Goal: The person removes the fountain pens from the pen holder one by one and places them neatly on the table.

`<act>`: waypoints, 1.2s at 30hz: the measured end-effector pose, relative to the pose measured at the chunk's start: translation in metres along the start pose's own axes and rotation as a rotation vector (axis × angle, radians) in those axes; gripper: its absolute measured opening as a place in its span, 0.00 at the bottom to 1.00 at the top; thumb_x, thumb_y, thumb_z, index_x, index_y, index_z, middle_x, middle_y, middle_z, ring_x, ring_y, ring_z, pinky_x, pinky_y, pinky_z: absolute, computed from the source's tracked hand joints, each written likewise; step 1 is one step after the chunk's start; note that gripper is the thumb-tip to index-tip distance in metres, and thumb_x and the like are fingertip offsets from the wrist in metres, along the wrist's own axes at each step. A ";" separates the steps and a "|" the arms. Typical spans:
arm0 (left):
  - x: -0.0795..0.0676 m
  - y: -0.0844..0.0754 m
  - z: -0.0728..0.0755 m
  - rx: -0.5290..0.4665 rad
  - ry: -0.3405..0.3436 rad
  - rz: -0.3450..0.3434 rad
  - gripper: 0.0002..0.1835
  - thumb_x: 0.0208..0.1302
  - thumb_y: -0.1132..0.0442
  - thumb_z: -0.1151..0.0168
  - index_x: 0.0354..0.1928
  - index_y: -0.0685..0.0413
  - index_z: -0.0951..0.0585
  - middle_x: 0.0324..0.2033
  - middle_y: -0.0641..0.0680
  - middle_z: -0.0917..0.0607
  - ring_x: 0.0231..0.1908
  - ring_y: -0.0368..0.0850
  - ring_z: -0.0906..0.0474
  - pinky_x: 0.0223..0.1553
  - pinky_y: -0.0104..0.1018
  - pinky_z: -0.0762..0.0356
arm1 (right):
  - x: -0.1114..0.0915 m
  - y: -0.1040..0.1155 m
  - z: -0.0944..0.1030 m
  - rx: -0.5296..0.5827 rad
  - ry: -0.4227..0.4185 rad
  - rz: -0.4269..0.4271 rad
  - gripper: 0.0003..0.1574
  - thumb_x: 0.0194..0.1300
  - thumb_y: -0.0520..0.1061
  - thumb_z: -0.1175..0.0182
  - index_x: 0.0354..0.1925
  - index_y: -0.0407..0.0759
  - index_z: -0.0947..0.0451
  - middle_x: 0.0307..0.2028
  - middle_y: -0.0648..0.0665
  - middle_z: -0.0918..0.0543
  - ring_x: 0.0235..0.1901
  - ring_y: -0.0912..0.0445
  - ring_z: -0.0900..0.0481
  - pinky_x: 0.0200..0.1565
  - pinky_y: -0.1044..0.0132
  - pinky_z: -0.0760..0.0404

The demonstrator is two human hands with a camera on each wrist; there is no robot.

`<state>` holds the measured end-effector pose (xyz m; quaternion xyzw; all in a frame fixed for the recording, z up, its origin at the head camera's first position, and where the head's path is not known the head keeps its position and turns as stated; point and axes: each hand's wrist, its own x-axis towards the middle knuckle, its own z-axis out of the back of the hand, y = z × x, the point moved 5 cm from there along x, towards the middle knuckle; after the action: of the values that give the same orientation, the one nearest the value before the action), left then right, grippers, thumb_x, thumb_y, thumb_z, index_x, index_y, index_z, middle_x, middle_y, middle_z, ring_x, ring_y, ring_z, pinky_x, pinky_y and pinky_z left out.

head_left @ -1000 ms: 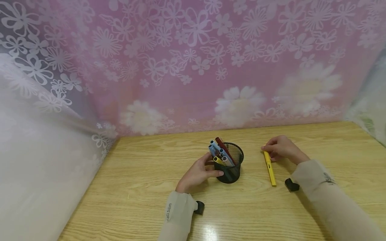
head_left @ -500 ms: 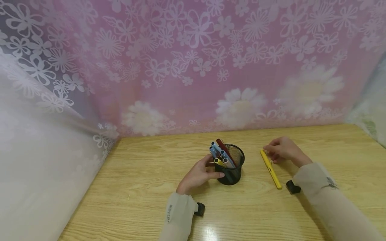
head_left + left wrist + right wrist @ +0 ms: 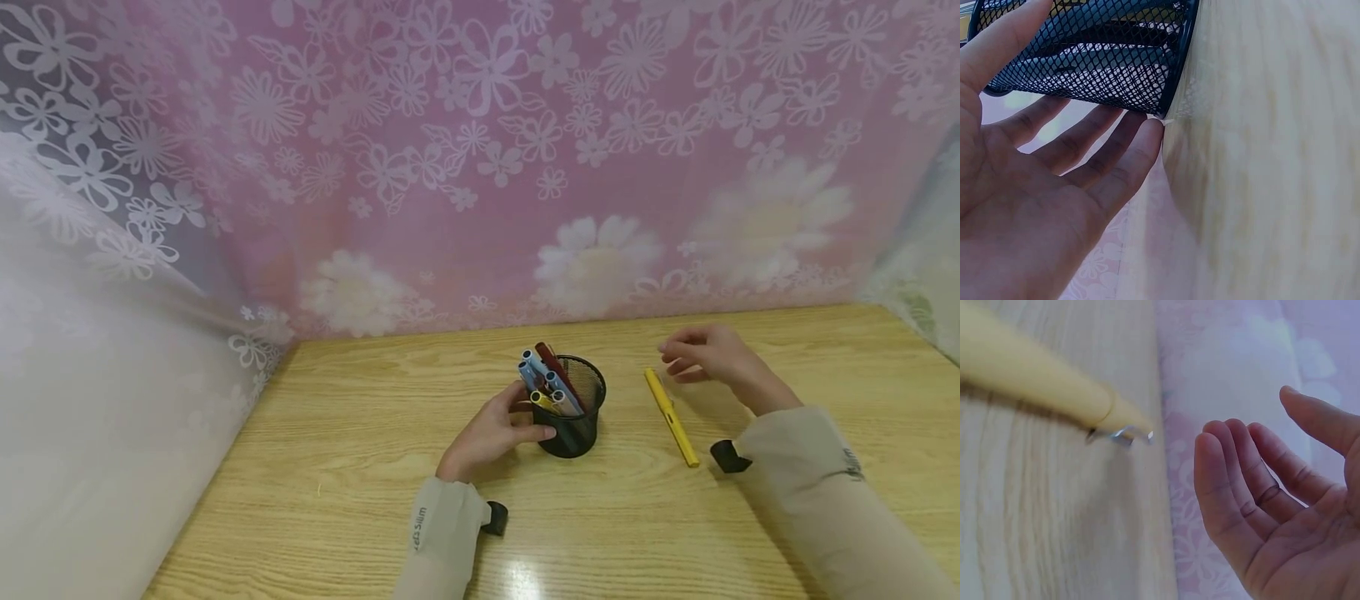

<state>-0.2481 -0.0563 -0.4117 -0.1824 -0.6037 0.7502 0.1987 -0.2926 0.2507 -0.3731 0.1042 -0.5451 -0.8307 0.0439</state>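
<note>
A black mesh pen cup (image 3: 576, 435) stands upright on the wooden table, holding several pens in blue, dark red and yellow. My left hand (image 3: 486, 435) holds its left side, thumb on the near face and fingers reaching behind. Seen from the left wrist, the fingertips (image 3: 1152, 128) meet the mesh low, near the cup's base. To the right of the cup lies a yellow pen (image 3: 671, 418), slanting toward the near right. My right hand (image 3: 711, 360) is raised just beyond the pen's far end, fingers relaxed and holding nothing. The pen's metal clip (image 3: 1124, 434) shows in the right wrist view.
The wooden table (image 3: 360, 417) runs back to a pink floral cloth (image 3: 465, 250). A pale cloth hangs along the left side (image 3: 97, 417). Small black blocks sit by the left cuff (image 3: 496, 518) and right cuff (image 3: 729, 457).
My right hand let go of the yellow pen and drew back up and right. The pen turned slightly, its near end swinging right. My left hand and the cup stay put.
</note>
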 end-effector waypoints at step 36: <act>0.001 0.001 0.000 -0.018 -0.005 -0.007 0.37 0.66 0.68 0.30 0.74 0.52 0.34 0.63 0.55 0.24 0.60 0.53 0.23 0.59 0.46 0.25 | -0.025 0.055 -0.035 0.512 0.184 0.205 0.12 0.77 0.35 0.46 0.45 0.42 0.15 0.42 0.43 0.12 0.41 0.51 0.12 0.45 0.57 0.15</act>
<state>-0.2486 -0.0560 -0.4129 -0.1803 -0.6116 0.7444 0.1979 -0.2626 0.2018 -0.3332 0.1312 -0.7384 -0.6444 0.1494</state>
